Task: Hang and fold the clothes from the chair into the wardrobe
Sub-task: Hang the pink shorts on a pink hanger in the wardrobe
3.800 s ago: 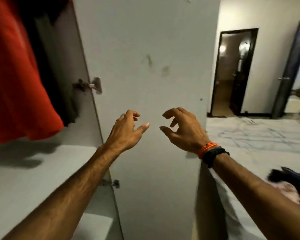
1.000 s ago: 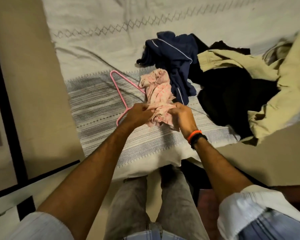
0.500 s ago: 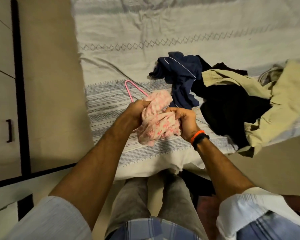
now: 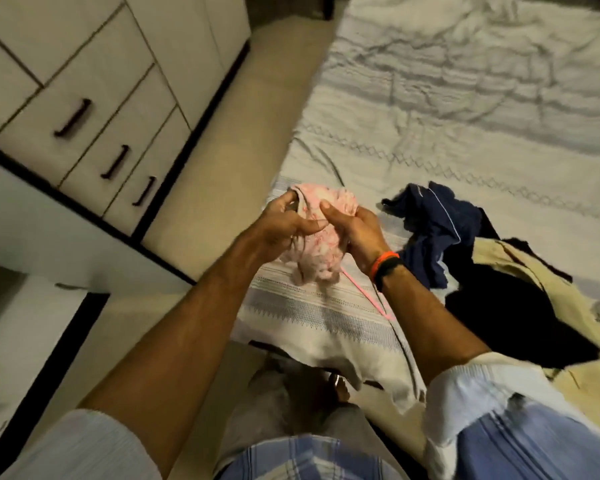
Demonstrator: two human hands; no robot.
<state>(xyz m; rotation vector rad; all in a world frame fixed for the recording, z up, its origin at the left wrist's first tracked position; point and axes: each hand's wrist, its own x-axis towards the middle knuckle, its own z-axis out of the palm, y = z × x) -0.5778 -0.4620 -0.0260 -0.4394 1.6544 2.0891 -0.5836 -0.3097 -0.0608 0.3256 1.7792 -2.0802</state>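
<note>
**Bunched pink garment held over the bed edge**

Left hand [image 4: 281,225] and right hand [image 4: 355,233], each grip closed on pink garment [image 4: 317,251] above bed [image 4: 465,109]. Likely risk: snagging pink hanger [image 4: 368,296] lying just beneath; bunched cloth slipping floorward.

I see dim, warm indoor light, with soft shadows. Motion blur smears the drawers [image 4: 84,109] at left; wide-angle distortion bends the edges.
</note>
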